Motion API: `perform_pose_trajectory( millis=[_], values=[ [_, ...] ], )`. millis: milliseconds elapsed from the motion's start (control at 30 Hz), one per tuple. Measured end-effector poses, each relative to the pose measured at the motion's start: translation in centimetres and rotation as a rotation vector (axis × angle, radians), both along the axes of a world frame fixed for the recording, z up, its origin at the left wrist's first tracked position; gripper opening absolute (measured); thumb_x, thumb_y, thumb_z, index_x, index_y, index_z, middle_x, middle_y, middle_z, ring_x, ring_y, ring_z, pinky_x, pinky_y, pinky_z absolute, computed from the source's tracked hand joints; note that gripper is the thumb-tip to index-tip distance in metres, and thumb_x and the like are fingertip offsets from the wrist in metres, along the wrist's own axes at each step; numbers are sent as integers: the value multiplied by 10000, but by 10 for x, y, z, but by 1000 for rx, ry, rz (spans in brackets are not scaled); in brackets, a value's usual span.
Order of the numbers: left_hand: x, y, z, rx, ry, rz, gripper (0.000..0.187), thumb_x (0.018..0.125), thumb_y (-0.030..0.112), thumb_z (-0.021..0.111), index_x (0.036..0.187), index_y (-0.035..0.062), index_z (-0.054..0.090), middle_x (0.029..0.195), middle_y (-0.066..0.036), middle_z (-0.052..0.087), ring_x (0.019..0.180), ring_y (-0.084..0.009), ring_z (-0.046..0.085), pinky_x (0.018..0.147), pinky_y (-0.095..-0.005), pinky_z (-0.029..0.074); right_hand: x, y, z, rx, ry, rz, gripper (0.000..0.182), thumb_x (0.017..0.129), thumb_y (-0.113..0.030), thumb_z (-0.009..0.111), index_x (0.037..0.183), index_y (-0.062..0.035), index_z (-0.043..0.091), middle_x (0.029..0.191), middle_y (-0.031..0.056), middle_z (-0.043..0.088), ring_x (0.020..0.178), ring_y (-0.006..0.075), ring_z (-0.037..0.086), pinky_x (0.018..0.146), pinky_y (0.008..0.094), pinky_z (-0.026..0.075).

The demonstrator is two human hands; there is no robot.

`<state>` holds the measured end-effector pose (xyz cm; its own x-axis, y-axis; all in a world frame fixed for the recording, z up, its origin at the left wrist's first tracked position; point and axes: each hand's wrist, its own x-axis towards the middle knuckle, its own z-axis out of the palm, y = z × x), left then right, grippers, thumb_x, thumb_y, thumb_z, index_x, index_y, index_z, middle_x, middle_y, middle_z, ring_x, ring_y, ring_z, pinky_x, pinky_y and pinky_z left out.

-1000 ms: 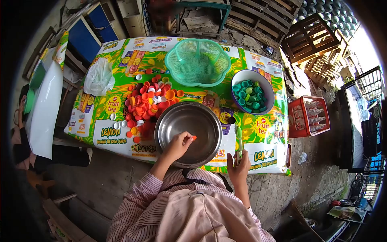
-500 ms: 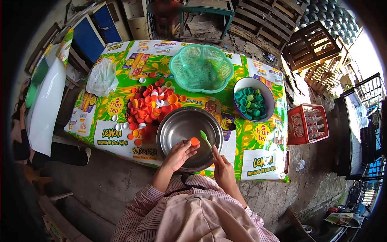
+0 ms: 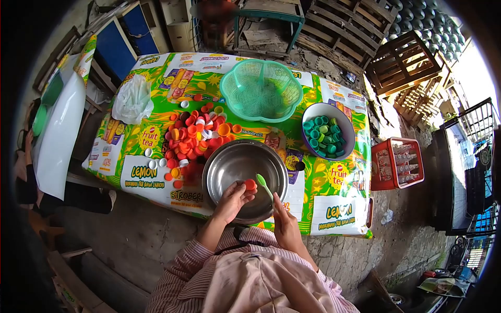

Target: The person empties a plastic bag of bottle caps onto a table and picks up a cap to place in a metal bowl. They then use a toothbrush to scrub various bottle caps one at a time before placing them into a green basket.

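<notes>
Left hand [image 3: 233,201] grips an orange cap [image 3: 251,184] at the fingertips, over the near rim of the steel bowl [image 3: 229,167]. Right hand [image 3: 284,221] is clenched on a green tool [image 3: 263,183], its tip just beside the cap. I judge the step is prying inside the cap: I would pinch it by the sides, open face up, and work the tip along the inner edge. Cap looks small, round, glossy, undamaged; its inside is too small to tell.
</notes>
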<state>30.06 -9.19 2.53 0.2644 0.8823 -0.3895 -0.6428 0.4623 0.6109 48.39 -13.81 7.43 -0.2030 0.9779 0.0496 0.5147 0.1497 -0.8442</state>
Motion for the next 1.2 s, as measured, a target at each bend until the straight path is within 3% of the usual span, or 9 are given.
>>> perform_pose_trajectory(
  millis=[367,467,500,567,900,967,1000,1067,1200],
  values=[
    [9,4,8,198,241,39,156,942,141,386,1040,64,480,922,-57,545,841,-127,561,791,-293,493,2,21,6,-169,121,128,558,840,2,437,1359,-134,285,731,244,551,638,373,571,624,331,454],
    [4,9,21,181,214,29,166,947,138,368,1050,64,476,904,-53,533,818,-121,543,744,-277,488,11,14,18,-272,116,141,526,854,18,391,1352,-132,308,640,129,479,570,149,447,568,252,372],
    [4,11,18,181,213,31,166,947,138,368,1050,64,476,904,-53,533,818,-121,543,744,-277,488,11,15,18,-273,113,142,526,854,18,391,1352,-132,308,640,129,479,570,149,447,568,252,372],
    [4,11,10,333,242,-72,154,942,138,382,1031,64,485,900,-31,527,731,-89,531,668,-249,489,7,18,18,-344,37,146,535,853,-2,423,1354,-130,287,858,240,581,762,350,606,636,304,433],
    [2,6,27,276,201,-20,200,904,80,456,1103,66,476,905,2,520,792,-58,496,639,-201,427,9,19,24,-317,65,189,504,869,-30,434,1345,-131,305,895,239,595,865,379,586,686,279,444],
    [3,6,27,322,239,17,189,893,79,483,1081,63,460,913,-5,529,788,-61,498,627,-201,423,5,24,17,-166,107,164,487,887,-44,414,1353,-142,307,567,136,448,521,112,402,538,230,357],
    [1,5,27,312,232,20,190,885,86,508,1063,65,447,928,-11,534,824,-66,512,655,-210,443,6,25,21,-165,107,164,487,887,-44,414,1353,-142,307,567,136,448,521,112,402,538,230,357],
    [-5,5,16,308,251,54,194,884,89,510,1065,65,445,936,-12,533,848,-72,520,679,-219,455,9,25,33,-286,73,185,509,868,-28,435,1348,-139,305,884,229,595,803,372,595,678,275,439],
    [-6,5,19,271,190,101,178,880,88,517,1047,56,463,970,-15,528,892,-96,544,749,-249,482,14,21,29,-316,43,207,508,868,-27,430,1347,-141,304,853,225,590,768,381,586,658,267,430]
  ],
)
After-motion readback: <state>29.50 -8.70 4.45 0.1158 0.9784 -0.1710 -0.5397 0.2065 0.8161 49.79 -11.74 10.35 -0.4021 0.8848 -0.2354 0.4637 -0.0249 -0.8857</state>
